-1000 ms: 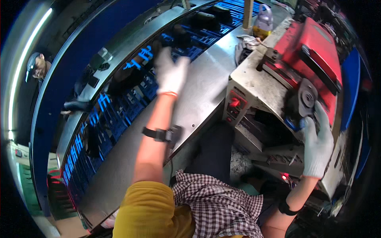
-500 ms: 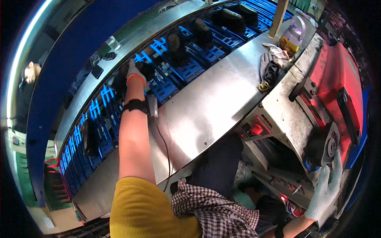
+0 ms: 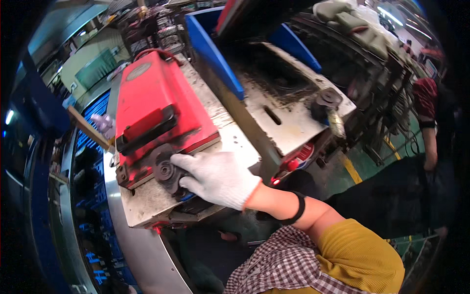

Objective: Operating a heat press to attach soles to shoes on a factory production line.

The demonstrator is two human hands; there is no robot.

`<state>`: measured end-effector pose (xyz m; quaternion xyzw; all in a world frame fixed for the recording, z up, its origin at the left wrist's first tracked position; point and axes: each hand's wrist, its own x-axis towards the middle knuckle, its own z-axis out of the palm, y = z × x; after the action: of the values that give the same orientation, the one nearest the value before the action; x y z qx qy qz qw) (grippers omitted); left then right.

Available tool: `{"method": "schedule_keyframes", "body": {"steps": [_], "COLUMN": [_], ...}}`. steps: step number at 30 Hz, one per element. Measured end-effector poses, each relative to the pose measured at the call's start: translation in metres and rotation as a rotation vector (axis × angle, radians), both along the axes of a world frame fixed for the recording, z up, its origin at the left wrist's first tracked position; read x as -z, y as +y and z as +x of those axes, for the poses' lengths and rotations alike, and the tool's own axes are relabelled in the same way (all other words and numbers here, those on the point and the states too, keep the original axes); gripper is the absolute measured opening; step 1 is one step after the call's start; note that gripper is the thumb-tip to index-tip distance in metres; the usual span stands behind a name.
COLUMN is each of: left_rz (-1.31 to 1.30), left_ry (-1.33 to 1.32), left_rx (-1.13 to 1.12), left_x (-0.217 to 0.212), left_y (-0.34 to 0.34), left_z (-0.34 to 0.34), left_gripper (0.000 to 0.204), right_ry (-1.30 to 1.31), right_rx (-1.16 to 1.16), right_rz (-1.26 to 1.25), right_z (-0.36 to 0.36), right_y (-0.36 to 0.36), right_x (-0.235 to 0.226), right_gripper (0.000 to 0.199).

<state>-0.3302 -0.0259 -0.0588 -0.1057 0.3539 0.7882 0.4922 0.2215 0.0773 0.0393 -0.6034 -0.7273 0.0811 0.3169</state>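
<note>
Where the lower edge lies: a mustard-yellow ribbed sleeve [image 3: 364,255] and a brown-and-white checked garment [image 3: 284,259].
Bare forearm: reaches leftward, ringed by a narrow black band [image 3: 297,208].
Right hand: gloved in white knit, the right hand [image 3: 220,179] lies against a dark round ridged metal knob [image 3: 166,170].
Fingers: forefinger and thumb stand apart, both at the knob's right side; whether they clamp it, I cannot tell.
Knob: sits at the near end of a red metal cover [image 3: 166,98], just beside its black bar handle [image 3: 166,119].
Machine: a smudged off-white metal body [image 3: 147,208] beneath the cover, with a silver sheet-metal table [image 3: 142,259] along its left side.
Beyond: a second off-white machine [image 3: 284,132] between upright blue panels [image 3: 215,54].
Far right: a co-worker's dark-red sleeve [image 3: 425,98].
</note>
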Motion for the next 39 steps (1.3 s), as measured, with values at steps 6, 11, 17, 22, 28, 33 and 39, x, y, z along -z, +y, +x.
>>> {"method": "schedule_keyframes", "body": {"steps": [6,11,17,22,28,33,39], "left_rz": [0.151,0.642,0.558,0.799,1.08,1.245,1.272], "left_ry": [0.424,0.495,0.724,1.091,1.616,1.799,2.036], "left_rx": [0.372,0.918,1.143,1.632,0.967,0.201,-0.039], "left_x": [-0.071,-0.106,-0.152,-0.18,-0.233,-0.33,-0.365], "left_y": [-0.012,0.014,0.053,0.11,0.167,0.235,0.279], "left_z": [0.159,0.274,0.4,0.511,0.581,0.627,0.706], "left_gripper": [0.053,0.101,0.075,0.07,0.084,0.076,0.061], "right_ry": [0.099,0.974,1.074,1.519,0.873,0.24,-0.157], "right_rx": [-0.148,-0.926,-0.501,-0.483,0.014,0.329,0.436], "right_rz": [0.398,-0.342,-0.578,-0.393,-0.172,-0.128,-0.457], "right_z": [0.005,0.009,0.098,0.199,0.309,0.352,0.392], "right_y": [-0.021,-0.052,-0.088,-0.077,0.005,0.099,0.132], "right_x": [-0.019,-0.031,-0.084,-0.092,-0.098,-0.081,-0.042], "right_gripper": [0.048,0.088,0.093,0.075,0.079,0.105,0.11]}}
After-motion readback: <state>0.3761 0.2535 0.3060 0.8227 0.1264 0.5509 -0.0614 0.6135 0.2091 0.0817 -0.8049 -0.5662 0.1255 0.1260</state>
